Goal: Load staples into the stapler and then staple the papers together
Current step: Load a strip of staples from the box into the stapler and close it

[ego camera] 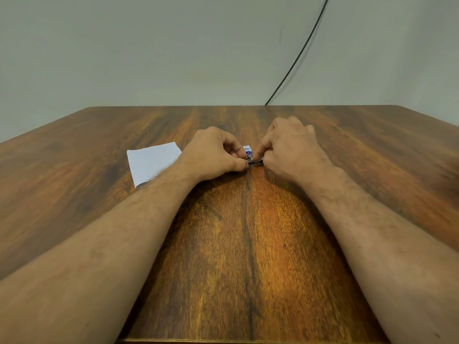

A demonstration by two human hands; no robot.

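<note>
Grained wooden table; both hands pinch metal stapler

Glossy wood-grain table, matt white papers, seemingly metal stapler.

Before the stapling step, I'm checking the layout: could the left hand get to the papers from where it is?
Probably yes. The papers lie just left of the left hand, partly under its forearm, nothing between; but it grips the stapler.
</note>
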